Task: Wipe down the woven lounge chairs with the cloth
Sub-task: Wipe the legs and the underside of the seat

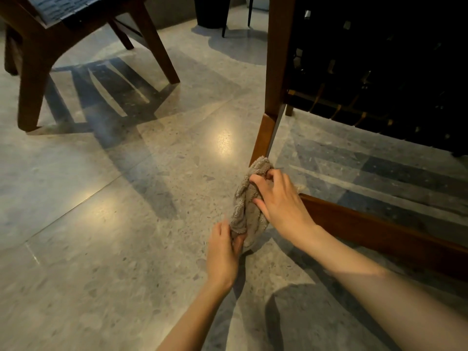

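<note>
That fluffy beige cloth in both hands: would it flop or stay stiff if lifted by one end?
Probably floppy: the fluffy beige cloth bunches into soft folds between the left hand and right hand. Likely light, being thin enough to crumple small. Its looped pile should grip, not slide on, the brown wooden chair leg.

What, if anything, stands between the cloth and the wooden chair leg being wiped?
Nothing visible. The cloth, gripped by the right hand and pinched at its lower end by the left hand, meets the foot of the chair leg, with only bare floor around it.
</note>
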